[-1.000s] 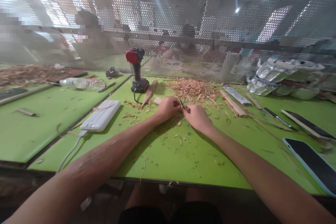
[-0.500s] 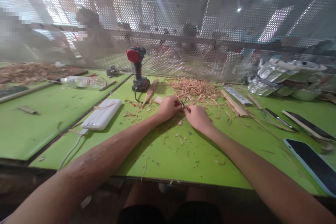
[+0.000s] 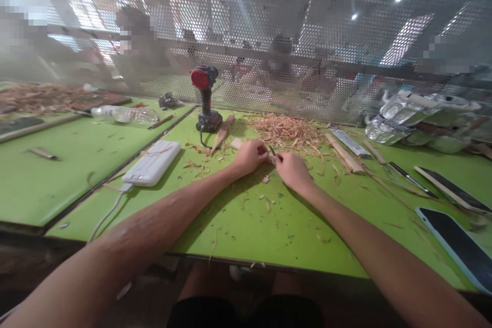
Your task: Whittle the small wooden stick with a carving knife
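Note:
My left hand (image 3: pixel 249 157) is closed around a pale strip of wood (image 3: pixel 236 143), whose flat end sticks out past the knuckles on the left. The strip's other end shows between my two hands. In my right hand (image 3: pixel 292 170) a small dark knife (image 3: pixel 272 150) is gripped, its narrow blade pointing up and left against the wood. The handle is hidden inside the fingers. Small wood chips (image 3: pixel 265 179) lie on the green table (image 3: pixel 246 230) just below the hands.
A red and black cordless drill (image 3: pixel 206 97) stands behind a white power bank (image 3: pixel 151 163). Curled shavings (image 3: pixel 288 130) are heaped at the back before a perforated metal screen (image 3: pixel 238 72). On the right lie wooden pieces (image 3: pixel 344 154), a phone (image 3: pixel 453 246) and foil-wrapped items (image 3: pixel 418 118).
The knife blade has shifted slightly along the wood, and more of the strip shows between my hands. The whole view has moved a little; both hands keep their grips.

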The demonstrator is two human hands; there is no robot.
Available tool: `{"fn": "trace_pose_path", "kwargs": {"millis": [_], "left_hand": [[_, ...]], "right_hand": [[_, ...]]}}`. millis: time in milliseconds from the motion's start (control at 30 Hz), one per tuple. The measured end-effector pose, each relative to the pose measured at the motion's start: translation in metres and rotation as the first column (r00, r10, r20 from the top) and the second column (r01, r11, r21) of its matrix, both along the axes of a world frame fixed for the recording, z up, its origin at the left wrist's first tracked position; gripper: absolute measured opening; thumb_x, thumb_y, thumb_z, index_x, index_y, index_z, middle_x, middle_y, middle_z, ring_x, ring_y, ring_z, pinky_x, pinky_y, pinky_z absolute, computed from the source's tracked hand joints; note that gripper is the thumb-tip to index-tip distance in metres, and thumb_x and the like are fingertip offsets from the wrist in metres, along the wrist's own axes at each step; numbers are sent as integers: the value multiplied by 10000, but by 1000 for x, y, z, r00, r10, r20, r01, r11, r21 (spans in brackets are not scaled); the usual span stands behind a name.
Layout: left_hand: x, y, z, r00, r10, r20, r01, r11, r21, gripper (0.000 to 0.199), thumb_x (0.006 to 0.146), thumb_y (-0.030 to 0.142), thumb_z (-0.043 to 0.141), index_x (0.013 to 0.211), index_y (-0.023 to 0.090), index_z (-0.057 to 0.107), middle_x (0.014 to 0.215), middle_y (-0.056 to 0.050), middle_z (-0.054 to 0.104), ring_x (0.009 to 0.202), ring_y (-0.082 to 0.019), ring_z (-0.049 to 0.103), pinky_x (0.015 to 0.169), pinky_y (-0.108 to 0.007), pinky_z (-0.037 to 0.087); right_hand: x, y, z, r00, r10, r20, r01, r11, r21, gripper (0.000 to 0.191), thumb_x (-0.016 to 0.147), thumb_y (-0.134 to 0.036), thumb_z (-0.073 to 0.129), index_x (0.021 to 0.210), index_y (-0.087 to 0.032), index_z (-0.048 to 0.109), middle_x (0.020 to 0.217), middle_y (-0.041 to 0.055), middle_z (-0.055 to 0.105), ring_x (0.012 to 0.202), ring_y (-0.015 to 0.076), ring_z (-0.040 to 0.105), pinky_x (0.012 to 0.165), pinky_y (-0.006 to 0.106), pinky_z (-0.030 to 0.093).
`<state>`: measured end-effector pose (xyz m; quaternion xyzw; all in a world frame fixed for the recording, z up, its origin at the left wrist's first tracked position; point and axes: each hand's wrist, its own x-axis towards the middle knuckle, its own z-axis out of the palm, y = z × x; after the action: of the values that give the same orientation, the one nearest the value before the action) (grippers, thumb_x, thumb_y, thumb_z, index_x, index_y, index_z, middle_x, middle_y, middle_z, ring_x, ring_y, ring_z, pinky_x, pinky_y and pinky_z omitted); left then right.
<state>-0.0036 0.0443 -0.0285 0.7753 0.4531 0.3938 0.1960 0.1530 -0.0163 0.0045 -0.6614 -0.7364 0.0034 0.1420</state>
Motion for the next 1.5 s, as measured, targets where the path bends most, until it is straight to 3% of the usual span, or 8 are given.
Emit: {"fn": "trace_pose_path", "kwargs": {"millis": [233, 500, 1000, 1133, 1267, 1500], "left_hand": [[0, 0, 0, 1000, 10, -5, -10, 1000, -14, 52, 806, 133, 715, 758, 137, 734, 761, -60, 742, 698, -169, 623, 645, -270, 451], [-1, 1, -3, 1000, -5, 13, 5, 1000, -1, 68, 815, 153, 703, 755, 137, 732, 737, -47, 734, 685, -162, 623, 642, -259, 446], [-1, 1, -3, 1000, -19, 4, 19, 1000, 11, 38, 773, 134, 697, 736, 141, 704, 708, -32, 687, 678, -151, 579, 626, -262, 407], [0, -2, 0, 998, 58, 23, -58, 998, 18, 61, 726, 104, 658, 738, 163, 660, 708, -26, 664, 681, -164, 577, 626, -281, 409], [-1, -6, 4, 993, 114, 35, -117, 990, 80, 137, 715, 63, 610, 760, 189, 582, 705, -17, 626, 681, -166, 558, 634, -288, 413], [-5, -14, 13, 997, 2, -83, 19, 969, 247, 124, 779, 68, 564, 825, 180, 593, 914, -58, 663, 741, -157, 557, 640, -280, 414]], "right_hand": [[1, -1, 1, 1000, 28, -5, -28, 1000, -5, 309, 1014, -266, 543, 814, -184, 763, 805, 139, 760, 704, 243, 653, 619, 316, 382], [-3, -6, 3, 1000, 22, 13, -21, 999, -45, 320, 1031, -265, 504, 940, -154, 790, 877, 136, 777, 779, 238, 689, 672, 294, 434], [-5, -7, 3, 997, 22, 77, -20, 999, -29, 330, 1037, -258, 498, 973, -144, 801, 927, 149, 790, 806, 241, 703, 679, 295, 430], [-6, -7, 0, 994, 12, 107, -11, 1000, -14, 344, 1038, -257, 481, 1017, -137, 803, 942, 163, 789, 841, 261, 720, 710, 309, 457], [-5, -6, -2, 993, -6, 114, 8, 1000, -15, 355, 1038, -255, 473, 1046, -114, 800, 953, 185, 782, 855, 284, 729, 738, 341, 486], [-6, -6, -1, 997, 25, 70, -21, 998, -60, 334, 1029, -205, 472, 1003, -129, 796, 925, 159, 786, 809, 247, 722, 723, 318, 500]]}}
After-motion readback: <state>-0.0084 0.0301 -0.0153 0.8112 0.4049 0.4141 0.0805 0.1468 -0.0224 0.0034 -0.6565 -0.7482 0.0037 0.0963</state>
